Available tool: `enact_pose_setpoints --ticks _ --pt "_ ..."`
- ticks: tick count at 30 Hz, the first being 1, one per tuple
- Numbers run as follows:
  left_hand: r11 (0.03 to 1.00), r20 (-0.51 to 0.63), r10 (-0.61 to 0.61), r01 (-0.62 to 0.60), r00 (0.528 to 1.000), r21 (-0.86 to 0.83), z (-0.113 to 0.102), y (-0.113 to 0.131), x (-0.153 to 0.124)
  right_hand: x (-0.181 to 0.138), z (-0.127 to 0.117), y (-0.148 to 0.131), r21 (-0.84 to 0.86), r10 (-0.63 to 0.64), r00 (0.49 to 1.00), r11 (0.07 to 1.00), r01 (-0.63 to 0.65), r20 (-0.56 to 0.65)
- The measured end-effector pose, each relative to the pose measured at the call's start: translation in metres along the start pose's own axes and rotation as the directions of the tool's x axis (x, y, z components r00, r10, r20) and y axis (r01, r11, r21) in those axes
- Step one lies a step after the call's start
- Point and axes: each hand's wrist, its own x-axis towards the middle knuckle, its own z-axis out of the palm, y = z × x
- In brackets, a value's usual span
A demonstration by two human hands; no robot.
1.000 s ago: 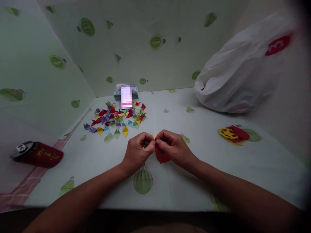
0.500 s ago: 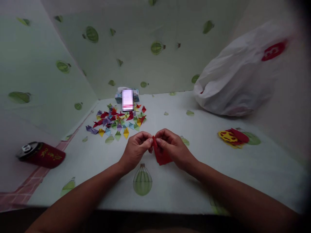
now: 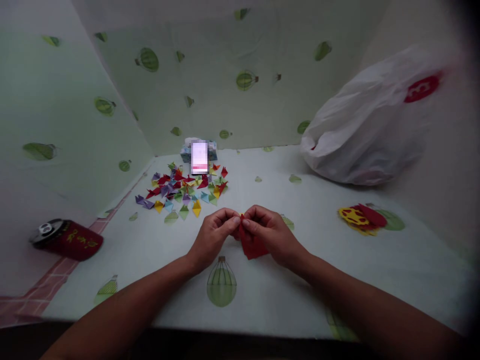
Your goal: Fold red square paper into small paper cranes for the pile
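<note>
Near the middle of the table I hold a thin red piece upright between both hands; whether it is paper or cloth I cannot tell. My left hand pinches its upper left corner with thumb and forefinger. Close against it, my right hand is closed over the upper right part, thumb pressed on the front. A tiny bit of yellow shows at the top edge between the fingertips. The lower part of the red piece hangs free, and the palm side of both hands is hidden.
Many-coloured folded paper pieces lie behind my left hand, before a phone leaning on a tissue box. A dark red can is at left. Red and yellow cut-outs and a white plastic bag are at right.
The whole view has shifted slightly down and right. My fingertips have come closer together at the top of the red piece, and the hold on it continues.
</note>
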Motion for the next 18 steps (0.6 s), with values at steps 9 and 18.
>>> enact_pose_setpoints --ticks 9,18 --pt "0.996 -0.067 0.081 -0.079 0.994 0.038 -0.0007 -0.0014 0.0009 -0.0027 0.0009 -0.0028 -0.106 0.024 0.998 0.994 -0.018 0.054" --pt "0.995 0.011 0.05 -0.051 0.999 0.091 0.0001 0.0012 -0.0005 -0.0039 -0.0032 -0.0035 -0.34 -0.168 0.985 0.929 0.146 -0.037"
